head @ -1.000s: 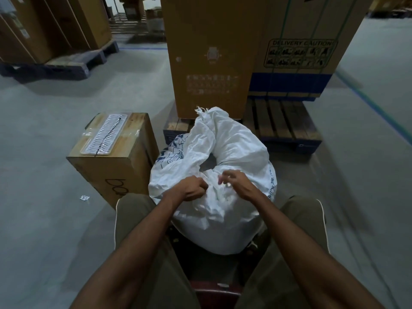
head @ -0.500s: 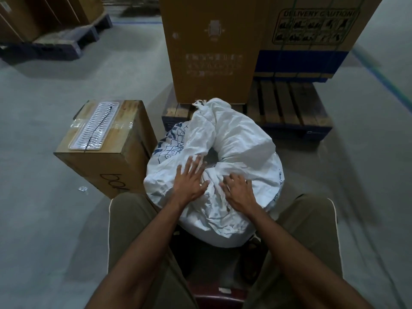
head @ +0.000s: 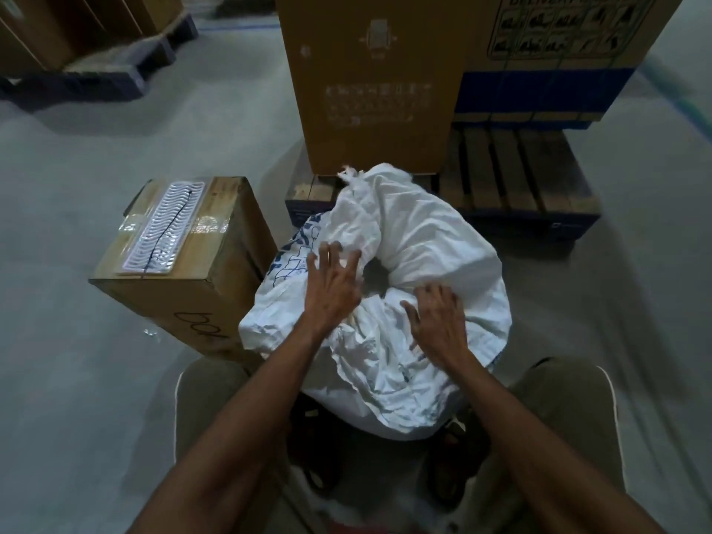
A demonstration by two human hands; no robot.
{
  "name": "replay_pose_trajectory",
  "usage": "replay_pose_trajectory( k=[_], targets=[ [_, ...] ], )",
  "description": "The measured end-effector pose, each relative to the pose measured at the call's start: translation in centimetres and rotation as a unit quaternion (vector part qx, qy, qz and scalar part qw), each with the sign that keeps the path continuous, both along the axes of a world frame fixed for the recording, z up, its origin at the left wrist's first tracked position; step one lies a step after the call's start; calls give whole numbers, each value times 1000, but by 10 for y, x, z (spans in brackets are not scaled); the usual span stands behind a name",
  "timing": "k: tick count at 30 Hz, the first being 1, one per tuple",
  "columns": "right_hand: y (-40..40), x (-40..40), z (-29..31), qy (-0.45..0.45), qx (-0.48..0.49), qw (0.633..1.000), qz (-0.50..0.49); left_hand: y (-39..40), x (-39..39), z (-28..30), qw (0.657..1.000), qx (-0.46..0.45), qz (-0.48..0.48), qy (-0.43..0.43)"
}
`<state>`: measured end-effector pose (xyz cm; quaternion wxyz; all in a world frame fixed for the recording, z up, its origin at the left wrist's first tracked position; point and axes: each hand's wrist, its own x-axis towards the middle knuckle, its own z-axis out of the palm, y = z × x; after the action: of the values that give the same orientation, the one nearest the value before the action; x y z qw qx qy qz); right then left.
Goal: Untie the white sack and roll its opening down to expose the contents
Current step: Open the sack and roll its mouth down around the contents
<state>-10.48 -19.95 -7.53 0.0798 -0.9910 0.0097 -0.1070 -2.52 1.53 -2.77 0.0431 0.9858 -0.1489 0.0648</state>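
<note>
Your left hand (head: 334, 291) lies with fingers spread and straight on the crumpled white woven sack with blue print (head: 420, 240), gripping nothing. Your right hand (head: 437, 321) presses its fingers, slightly bent, into the rolled cloth beside the dark opening; whether they pinch it, you cannot tell. The sack sits on the floor between your knees. Left stands a brown cardboard box (head: 185, 271). Behind, a tall carton reads "DELIVERY CAUTION" (head: 570, 1) above a wooden pallet (head: 516, 175).
</note>
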Motion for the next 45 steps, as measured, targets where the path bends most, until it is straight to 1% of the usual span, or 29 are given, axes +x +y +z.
replay_pose_trajectory(
  k=[1,2,4,6,8,10,11,12,14,16,17,19,20,22,23,24,25,27,28,29,31,33,34,35,37,38,40,43,45],
  targets=[
    [2,9,1,-40,0,999,17,-5,7,-1,999,-34,27,30],
    [3,18,4,-59,-5,998,26,-9,15,-2,991,-84,70,81],
    [1,38,14,-41,-18,999,30,-12,31,0,948,-193,165,190],
    [-6,56,26,-2,-43,999,27,-8,43,10,901,-274,219,254],
    [-16,70,34,35,-79,996,23,0,52,26,854,-360,229,298],
    [-27,79,42,64,-74,995,-1,6,55,46,812,-419,217,345],
    [-31,82,47,80,-58,995,-19,10,54,56,806,-421,201,365],
    [-35,86,52,99,-36,994,-38,13,50,68,808,-420,178,374],
    [-43,91,66,119,11,991,-66,18,43,88,822,-424,128,357],
    [-50,94,84,121,19,990,-67,22,37,107,832,-457,93,301],
    [-52,93,91,129,12,990,-58,24,33,117,825,-486,80,276],
    [-51,89,106,137,27,989,-38,27,26,137,798,-552,76,231],
    [-50,86,114,123,61,990,-29,29,24,147,787,-577,80,201],
    [-49,75,134,64,159,985,-11,34,22,167,776,-608,96,133],
    [-49,69,145,33,188,982,-1,39,22,176,782,-606,106,104],
    [-50,65,156,5,189,982,6,45,22,183,798,-586,116,82],
    [-51,60,167,-20,168,986,11,52,24,188,824,-549,121,65],
    [-58,51,188,-63,97,993,13,68,25,196,878,-464,113,28],
    [-63,48,197,-78,66,995,14,74,24,200,897,-429,104,14],
    [-68,44,205,-89,41,995,11,80,23,205,911,-401,100,17],
    [-77,35,219,-101,-5,995,-2,86,19,215,937,-333,92,57],
    [-77,27,231,-98,-40,994,4,82,11,220,963,-231,107,88],
    [-73,24,235,-95,-39,995,2,79,7,219,970,-197,118,80],
    [-68,20,241,-92,-21,995,-11,74,3,219,973,-182,126,61],
    [-59,17,250,-64,9,997,-40,65,-5,218,974,-185,130,4],
    [-57,14,255,-48,2,998,-46,61,-10,220,975,-182,125,-26],
    [-59,2,262,-24,-33,998,-52,62,-22,227,980,-155,112,-61],
    [-69,-18,272,-42,-81,994,-55,82,-35,236,983,-122,119,-73],
    [-72,-26,274,-64,-116,990,-39,99,-39,238,987,-109,101,-57]
  ],
)
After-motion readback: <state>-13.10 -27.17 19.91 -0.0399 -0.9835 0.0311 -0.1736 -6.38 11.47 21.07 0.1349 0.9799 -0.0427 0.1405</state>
